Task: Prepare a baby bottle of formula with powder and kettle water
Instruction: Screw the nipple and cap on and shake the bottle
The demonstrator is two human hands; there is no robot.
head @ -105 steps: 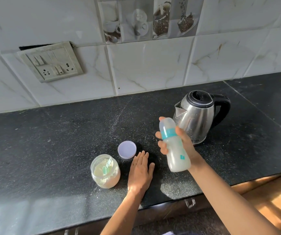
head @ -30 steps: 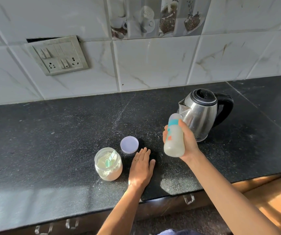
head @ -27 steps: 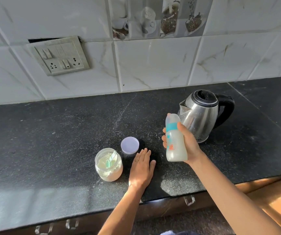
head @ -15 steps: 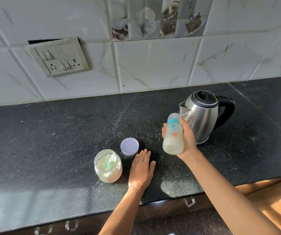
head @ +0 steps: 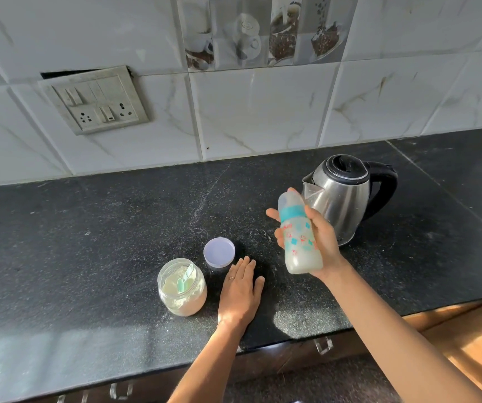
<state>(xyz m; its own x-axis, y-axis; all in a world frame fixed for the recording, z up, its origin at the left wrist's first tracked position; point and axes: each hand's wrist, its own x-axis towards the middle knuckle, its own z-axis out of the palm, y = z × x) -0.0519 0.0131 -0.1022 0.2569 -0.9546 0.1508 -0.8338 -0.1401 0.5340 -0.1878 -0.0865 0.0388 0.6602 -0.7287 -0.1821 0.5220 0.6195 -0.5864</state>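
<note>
My right hand (head: 322, 242) grips a capped baby bottle (head: 299, 237) with a teal ring, held in the air above the counter and tilted, milky liquid inside. Just behind it stands a steel kettle (head: 344, 196) with a black lid and handle. My left hand (head: 239, 292) lies flat on the black counter (head: 88, 242), fingers straight. To its left sits an open glass jar of formula powder (head: 182, 287) with a green scoop in it. The jar's lilac lid (head: 219, 253) lies on the counter just beyond my left fingertips.
A white tiled wall runs behind the counter, with a switch and socket panel (head: 95, 101) at the upper left. The counter's front edge passes under my forearms, with drawer handles (head: 322, 344) below. A wooden floor (head: 481, 344) shows at the lower right.
The bottle in my right hand has gone up and down and changed tilt across the frames, as in shaking. My left hand, the jar, the lid and the kettle have stayed put.
</note>
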